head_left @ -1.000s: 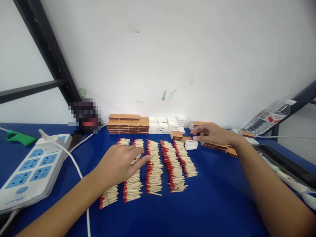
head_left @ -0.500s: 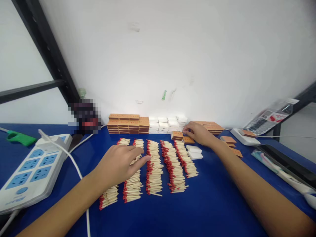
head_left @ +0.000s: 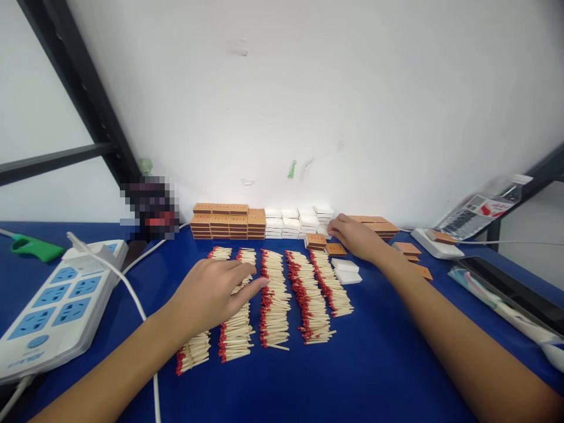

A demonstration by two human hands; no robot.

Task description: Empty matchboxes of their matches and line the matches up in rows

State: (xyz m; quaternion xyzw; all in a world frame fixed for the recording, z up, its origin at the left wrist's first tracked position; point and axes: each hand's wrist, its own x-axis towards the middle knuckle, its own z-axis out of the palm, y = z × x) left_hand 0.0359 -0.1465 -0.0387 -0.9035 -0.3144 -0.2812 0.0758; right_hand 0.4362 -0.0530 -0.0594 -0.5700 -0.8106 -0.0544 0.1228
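My left hand (head_left: 211, 294), fingers stretched and slightly apart, hovers over the left rows of red-tipped matches (head_left: 235, 341) and holds nothing. At the back, the curled fingers of my right hand (head_left: 355, 238) pinch the right edge of a low white matchbox tray (head_left: 323, 230) by the stack of white trays (head_left: 291, 224); the fingertips are partly hidden. Just in front of that hand lie a few orange matchboxes (head_left: 336, 249). Two loose white trays (head_left: 347, 276) rest nearer, beside the rightmost match row (head_left: 332, 288).
Stacked orange matchboxes (head_left: 220, 223) line the wall on the left, with more orange boxes (head_left: 374, 225) behind my right hand. A white power strip (head_left: 66, 305) with a cable lies left. At right are a plastic bottle (head_left: 484, 208), a white device (head_left: 436, 244) and a black object (head_left: 515, 294).
Almost nothing differs. My right hand has shifted very slightly left at the white stack; my left hand stays over the matches.
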